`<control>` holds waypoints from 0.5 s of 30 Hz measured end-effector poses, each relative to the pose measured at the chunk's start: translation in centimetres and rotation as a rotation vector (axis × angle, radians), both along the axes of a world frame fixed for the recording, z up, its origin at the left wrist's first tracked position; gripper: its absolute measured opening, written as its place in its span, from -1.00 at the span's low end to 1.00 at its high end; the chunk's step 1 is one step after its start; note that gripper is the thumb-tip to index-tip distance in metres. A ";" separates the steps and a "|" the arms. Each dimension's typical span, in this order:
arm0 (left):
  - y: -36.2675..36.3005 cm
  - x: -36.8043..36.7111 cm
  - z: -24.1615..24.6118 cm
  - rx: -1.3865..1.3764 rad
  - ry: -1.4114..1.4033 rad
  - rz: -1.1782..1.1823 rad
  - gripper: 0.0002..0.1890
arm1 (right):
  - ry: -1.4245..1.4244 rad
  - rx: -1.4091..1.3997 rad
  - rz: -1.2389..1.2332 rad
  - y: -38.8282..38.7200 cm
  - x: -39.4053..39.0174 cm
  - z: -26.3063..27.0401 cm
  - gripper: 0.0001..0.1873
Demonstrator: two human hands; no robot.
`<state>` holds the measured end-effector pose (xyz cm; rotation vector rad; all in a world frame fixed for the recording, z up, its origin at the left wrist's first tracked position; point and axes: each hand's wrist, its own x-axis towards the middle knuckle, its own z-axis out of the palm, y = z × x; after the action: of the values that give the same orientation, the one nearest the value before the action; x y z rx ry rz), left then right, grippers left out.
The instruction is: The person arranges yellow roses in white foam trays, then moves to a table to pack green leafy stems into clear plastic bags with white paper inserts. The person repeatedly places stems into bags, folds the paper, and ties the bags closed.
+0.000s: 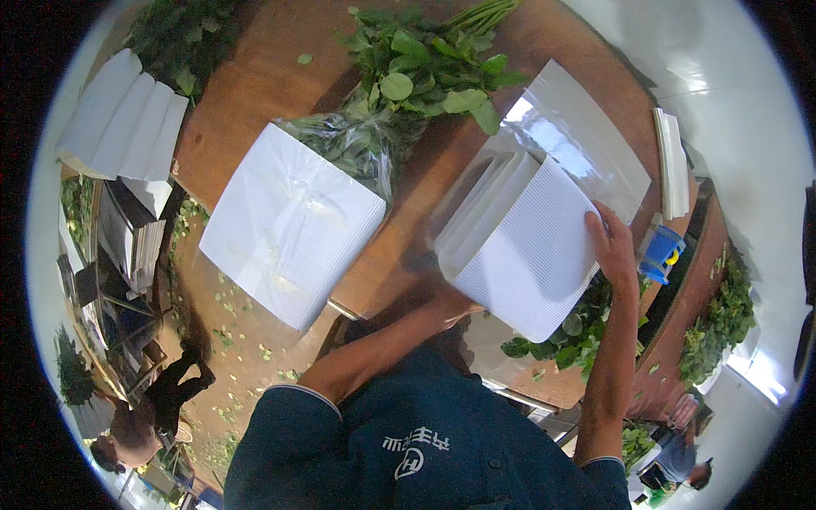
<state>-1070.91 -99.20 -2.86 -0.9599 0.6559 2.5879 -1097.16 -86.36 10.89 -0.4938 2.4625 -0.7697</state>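
Observation:
My right hand (613, 245) grips the right edge of a folded white corrugated cardboard wrap (523, 255). Rounded inner layers of board show at the wrap's left side. My left hand (456, 309) is at its near left edge, with the fingers partly hidden beneath it. Clear plastic film (574, 140) lies spread just beyond the wrap. To the left, a second white corrugated wrap (290, 223) lies on the brown table (268, 76), overhanging its near edge. Leafy stems (414, 70) extend from that wrap through a clear plastic sleeve (376, 150).
Green leaves (574, 335) show below the right wrap. A blue tape dispenser (662, 252) and a white stack (671, 162) lie at the right. White sheets (121, 124) stand at the left edge. Two people work nearby, one lower left (137, 427), one lower right (679, 456). Leaves litter the floor (248, 331).

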 end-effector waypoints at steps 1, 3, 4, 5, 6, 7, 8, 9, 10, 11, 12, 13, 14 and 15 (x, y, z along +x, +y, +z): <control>0.0 0.2 0.1 0.006 -0.004 0.000 -0.49 | -0.014 -0.007 0.005 0.1 1.6 -0.1 -0.46; 0.1 0.4 0.3 0.004 -0.003 -0.008 -0.49 | -0.013 -0.037 0.001 0.1 1.2 -0.2 -0.45; 0.1 0.5 0.3 0.001 -0.003 -0.015 -0.49 | 0.001 -0.058 -0.007 0.1 1.3 -0.3 -0.45; 0.2 0.6 0.4 0.000 -0.003 -0.017 -0.49 | -0.040 -0.089 0.021 0.2 0.7 -0.3 -0.44; 0.3 0.6 0.4 -0.006 -0.003 -0.027 -0.49 | -0.010 -0.062 -0.027 0.3 1.6 -0.5 -0.44; 0.4 0.5 0.4 -0.003 -0.003 -0.031 -0.49 | -0.035 -0.045 -0.039 0.2 0.2 -0.4 -0.43; 0.5 0.5 0.4 -0.005 -0.004 -0.036 -0.49 | -0.015 -0.104 -0.059 0.4 1.4 -0.7 -0.42; 0.6 0.4 0.4 -0.003 -0.002 -0.039 -0.49 | -0.061 -0.034 -0.031 0.4 -0.2 -0.7 -0.42; 0.7 0.4 0.3 -0.008 -0.004 -0.046 -0.49 | -0.065 -0.039 -0.013 0.6 0.6 -1.0 -0.42; 0.8 0.3 0.3 -0.007 -0.002 -0.051 -0.49 | -0.100 -0.034 0.001 0.6 -0.4 -1.1 -0.42; 0.9 0.2 0.2 -0.011 -0.001 -0.058 -0.49 | -0.073 -0.058 0.005 0.8 -0.4 -1.4 -0.43; 0.9 0.2 0.2 -0.011 -0.002 -0.063 -0.49 | -0.082 -0.071 0.004 0.9 -0.4 -1.7 -0.44; 1.0 0.2 0.1 -0.016 -0.003 -0.073 -0.49 | -0.153 -0.022 -0.006 0.9 -1.1 -1.9 -0.44; 0.9 0.1 0.1 -0.021 0.002 -0.082 -0.49 | -0.090 -0.112 -0.012 1.1 -0.2 -2.3 -0.45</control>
<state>-1070.79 -98.26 -2.73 -0.9175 0.7096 2.5152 -1097.33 -85.23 8.57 -0.4751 2.3507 -0.9189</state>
